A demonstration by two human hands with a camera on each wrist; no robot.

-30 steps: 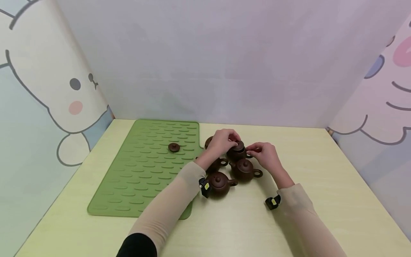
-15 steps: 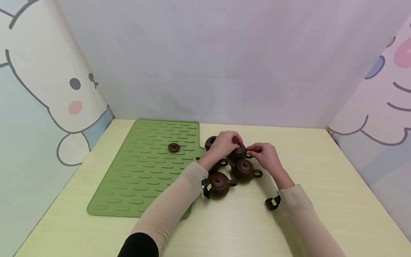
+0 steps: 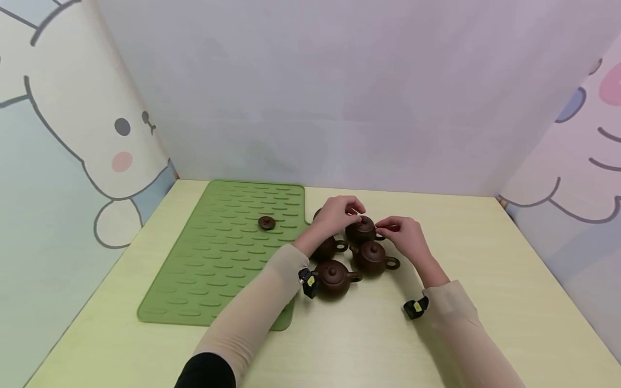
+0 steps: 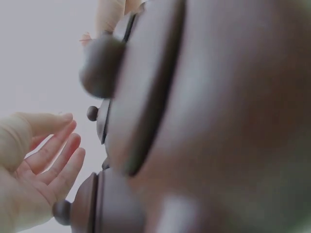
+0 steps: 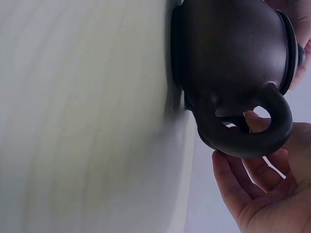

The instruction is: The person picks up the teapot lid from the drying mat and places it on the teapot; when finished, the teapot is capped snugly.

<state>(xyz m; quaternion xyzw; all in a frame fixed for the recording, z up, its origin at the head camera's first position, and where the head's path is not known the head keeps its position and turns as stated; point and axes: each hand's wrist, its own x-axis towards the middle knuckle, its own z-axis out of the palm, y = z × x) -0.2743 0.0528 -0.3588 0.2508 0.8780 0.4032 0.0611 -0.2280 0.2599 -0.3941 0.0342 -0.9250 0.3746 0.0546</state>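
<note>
A dark brown clay teapot [image 3: 360, 233] at the back right of a close cluster has its lid on. My left hand [image 3: 338, 213] hovers over that lid, its fingers loose and apart from the knob [image 4: 92, 113] in the left wrist view. My right hand [image 3: 408, 235] is at the same teapot's handle, which its fingertips pinch from the right. In the right wrist view, a nearer teapot [image 5: 233, 48] partly hides those fingers. Lidded teapots stand in front right [image 3: 372, 260], and front left. My left forearm and hand partly cover two more teapots at the left.
A loose teapot lid [image 3: 267, 222] lies on the green ridged mat [image 3: 204, 264], left of the cluster. The pale wooden table [image 3: 485, 269] extends to the right and in front. A light wall [image 3: 330, 108] stands behind.
The lid, raised and tilted a second ago, has settled onto the back right teapot. My left fingers have let go and lifted slightly. My right hand keeps its place. The view has shifted a little.
</note>
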